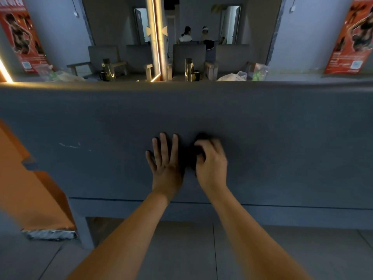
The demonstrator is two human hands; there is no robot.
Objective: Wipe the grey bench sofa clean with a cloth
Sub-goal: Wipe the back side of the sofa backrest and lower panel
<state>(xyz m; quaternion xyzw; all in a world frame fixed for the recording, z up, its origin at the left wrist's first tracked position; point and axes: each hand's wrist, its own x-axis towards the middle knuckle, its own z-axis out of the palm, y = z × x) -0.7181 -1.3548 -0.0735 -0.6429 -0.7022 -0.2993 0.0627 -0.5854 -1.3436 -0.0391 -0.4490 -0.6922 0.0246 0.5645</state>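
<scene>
as right hand (212, 161) grips cloth (201, 137) beside flat left hand (166, 164), bench (292, 142) lies open.

We can read nothing for certain — the left red banner (22, 35) and the right red banner (351, 37) each carry blurred print and a QR code (26, 65).

I'm working off one view only, the head camera: wide-angle, facing forward and tilted steeply down. It sits close above the grey bench sofa (80, 122), which spans the frame from left to right across the middle. The left hand (165, 160) and right hand (212, 160) come in from the near edge, at centre. The floor (181, 251) lies nearest; the wall (312, 37) stands farthest.
</scene>
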